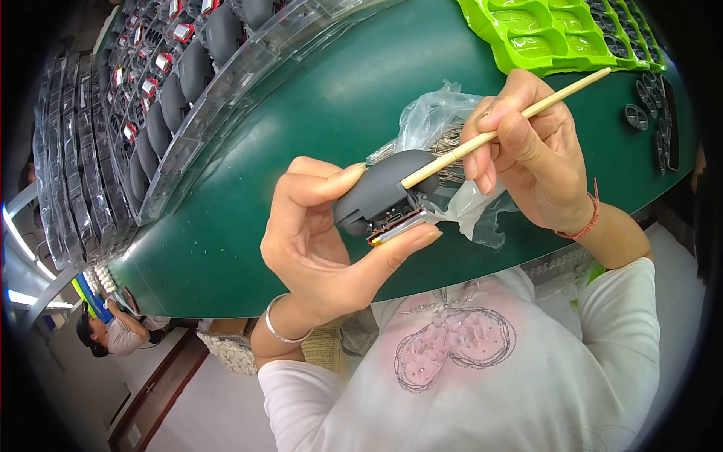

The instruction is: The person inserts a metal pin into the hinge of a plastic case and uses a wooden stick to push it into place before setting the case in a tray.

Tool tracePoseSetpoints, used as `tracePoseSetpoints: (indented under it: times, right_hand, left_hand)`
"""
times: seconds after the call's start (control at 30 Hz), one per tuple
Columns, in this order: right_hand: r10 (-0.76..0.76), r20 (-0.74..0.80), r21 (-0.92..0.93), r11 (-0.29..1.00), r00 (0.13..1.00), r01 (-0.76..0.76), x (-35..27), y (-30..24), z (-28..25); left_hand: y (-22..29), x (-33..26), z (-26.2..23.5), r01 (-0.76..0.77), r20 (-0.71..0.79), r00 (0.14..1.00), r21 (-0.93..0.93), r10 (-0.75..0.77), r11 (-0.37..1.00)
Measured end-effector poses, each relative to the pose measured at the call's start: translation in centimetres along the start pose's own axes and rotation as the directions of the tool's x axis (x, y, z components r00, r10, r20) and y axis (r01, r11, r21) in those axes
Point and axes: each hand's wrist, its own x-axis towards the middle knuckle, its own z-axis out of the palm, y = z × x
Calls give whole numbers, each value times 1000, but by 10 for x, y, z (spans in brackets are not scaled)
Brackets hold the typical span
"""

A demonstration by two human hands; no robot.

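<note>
My left hand grips a rounded dark grey plastic housing between thumb and fingers, above the table's near part. Along the housing's lower side an opening shows a small circuit part with a silvery edge. Pinched in the fingers of my right hand is a light wooden stick, like a chopstick, held at a slant. Its lower left end touches the housing at the opening's upper edge. Behind and below my right hand lies a crumpled clear plastic bag with many thin metal pins.
On the green table, a clear tray of grey housings and red-edged parts stands at left, beside stacked clear trays. A bright green tray lies at the far right, near loose black parts. Another person sits at far left.
</note>
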Motion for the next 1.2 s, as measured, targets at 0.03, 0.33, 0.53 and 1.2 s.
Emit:
tracePoseSetpoints:
  times: [0.03,0.33,0.53,1.2]
  right_hand:
    - [-27,4,-16,1000,1000,27,0,1,0]
    - [24,1,149,989,1000,-24,3,-10,7]
    - [101,-71,261,962,992,-79,4,-10,-2]
    - [-17,216,-460,880,976,116,-11,8,12]
  left_hand:
    - [0,0,1,-21,-12,1000,-1,21,1000]
    - [-3,0,0,-12,-7,1000,-103,12,995]
    - [-9,0,0,7,13,1000,-243,-4,970]
    - [-23,0,9,-274,-31,957,231,289,934]
